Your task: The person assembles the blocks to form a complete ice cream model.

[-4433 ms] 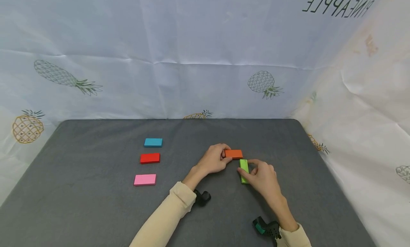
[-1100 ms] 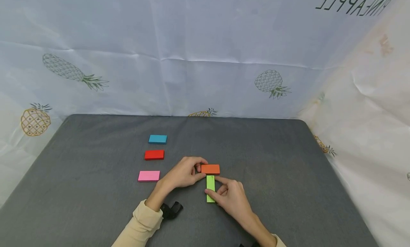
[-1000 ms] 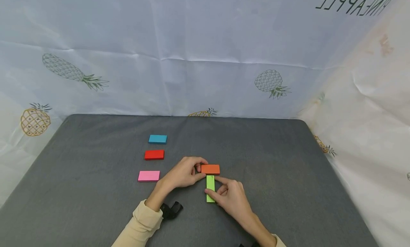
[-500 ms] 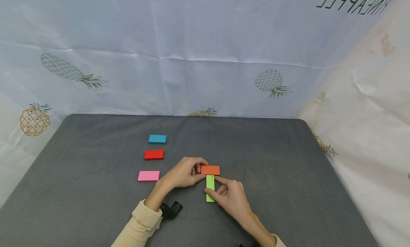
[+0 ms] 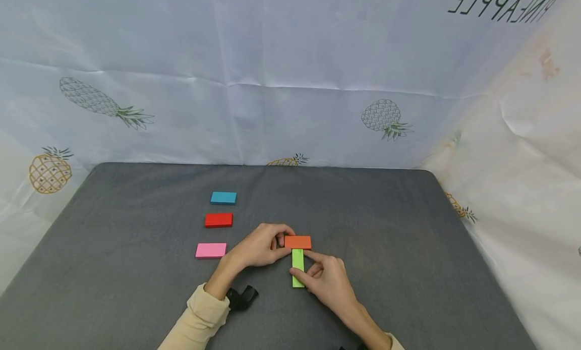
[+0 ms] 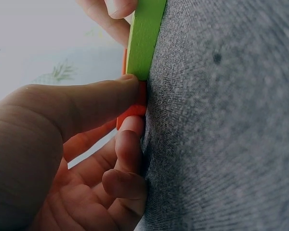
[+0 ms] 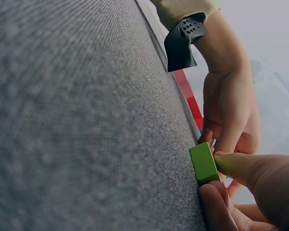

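An orange block (image 5: pixel 297 242) lies crosswise on the grey table, and a green block (image 5: pixel 297 269) lies lengthwise against its near side, so the pair forms a T. With thumb and fingers my left hand (image 5: pixel 259 245) grips the left end of the orange block. My right hand (image 5: pixel 330 280) pinches the green block, thumb on its left side and index finger along the right. In the left wrist view the left thumb touches the corner where the green block (image 6: pixel 147 41) meets the orange block (image 6: pixel 139 101). The right wrist view shows the green block's near end (image 7: pixel 204 162).
Left of my hands, a blue block (image 5: pixel 223 198), a red block (image 5: pixel 219 220) and a pink block (image 5: pixel 211 250) lie in a column on the grey table (image 5: pixel 136 289). A pineapple-print cloth (image 5: pixel 290 47) hangs behind the table's far edge.
Over the last few seconds both hands brought the orange and green blocks left and nearer. In the last second the orange block slid slightly towards the green one; they now touch.
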Demonstrator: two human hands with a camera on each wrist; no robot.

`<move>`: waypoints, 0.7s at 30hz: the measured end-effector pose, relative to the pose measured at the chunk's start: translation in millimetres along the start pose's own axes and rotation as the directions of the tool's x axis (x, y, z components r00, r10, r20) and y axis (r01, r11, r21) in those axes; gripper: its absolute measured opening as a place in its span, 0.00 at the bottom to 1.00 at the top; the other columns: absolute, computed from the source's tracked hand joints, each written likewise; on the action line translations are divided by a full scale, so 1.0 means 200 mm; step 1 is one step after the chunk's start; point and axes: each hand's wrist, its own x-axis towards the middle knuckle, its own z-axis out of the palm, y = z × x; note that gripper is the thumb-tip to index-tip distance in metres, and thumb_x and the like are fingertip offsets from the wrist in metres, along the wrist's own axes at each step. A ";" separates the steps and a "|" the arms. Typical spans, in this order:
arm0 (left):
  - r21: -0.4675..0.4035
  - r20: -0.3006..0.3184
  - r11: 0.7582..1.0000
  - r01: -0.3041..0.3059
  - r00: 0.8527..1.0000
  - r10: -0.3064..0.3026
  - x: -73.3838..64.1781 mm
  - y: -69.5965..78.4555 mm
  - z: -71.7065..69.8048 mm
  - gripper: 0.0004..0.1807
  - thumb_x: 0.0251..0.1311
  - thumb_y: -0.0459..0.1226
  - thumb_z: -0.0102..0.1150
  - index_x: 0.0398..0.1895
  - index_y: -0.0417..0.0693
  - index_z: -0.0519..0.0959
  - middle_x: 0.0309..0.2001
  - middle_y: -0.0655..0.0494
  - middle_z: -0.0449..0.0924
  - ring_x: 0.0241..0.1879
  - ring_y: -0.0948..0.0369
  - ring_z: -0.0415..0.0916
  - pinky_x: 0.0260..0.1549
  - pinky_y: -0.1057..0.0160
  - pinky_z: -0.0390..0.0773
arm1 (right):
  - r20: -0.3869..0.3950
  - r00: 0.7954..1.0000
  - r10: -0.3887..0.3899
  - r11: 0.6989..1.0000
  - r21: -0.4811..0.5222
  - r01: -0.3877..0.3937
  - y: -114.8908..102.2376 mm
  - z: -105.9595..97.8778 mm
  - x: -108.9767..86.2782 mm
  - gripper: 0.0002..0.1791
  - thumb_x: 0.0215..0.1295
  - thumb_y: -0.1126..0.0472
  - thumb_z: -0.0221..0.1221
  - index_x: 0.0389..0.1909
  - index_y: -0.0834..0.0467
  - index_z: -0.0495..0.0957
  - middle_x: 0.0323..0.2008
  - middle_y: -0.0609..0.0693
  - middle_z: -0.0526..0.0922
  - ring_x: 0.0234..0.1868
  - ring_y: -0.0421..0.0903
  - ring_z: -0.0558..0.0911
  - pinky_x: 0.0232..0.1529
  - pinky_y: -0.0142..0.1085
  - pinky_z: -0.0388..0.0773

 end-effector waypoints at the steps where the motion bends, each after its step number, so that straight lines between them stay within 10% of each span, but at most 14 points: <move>1: 0.001 0.000 1.000 -0.001 1.000 0.001 0.00 0.00 0.00 0.13 0.64 0.30 0.66 0.51 0.39 0.82 0.30 0.54 0.77 0.19 0.74 0.65 0.23 0.72 0.72 | -0.001 1.000 -0.005 1.000 0.001 0.005 0.00 0.00 0.00 0.29 0.58 0.51 0.74 0.57 0.62 0.83 0.12 0.43 0.81 0.09 0.32 0.73 0.12 0.30 0.68; 21: 0.001 0.004 1.000 -0.002 1.000 0.002 0.00 -0.01 0.00 0.13 0.64 0.31 0.66 0.51 0.39 0.82 0.30 0.55 0.77 0.19 0.74 0.66 0.23 0.72 0.72 | -0.006 1.000 -0.008 1.000 -0.006 0.008 -0.01 -0.02 0.00 0.29 0.60 0.50 0.73 0.55 0.66 0.83 0.15 0.46 0.84 0.12 0.33 0.78 0.14 0.30 0.73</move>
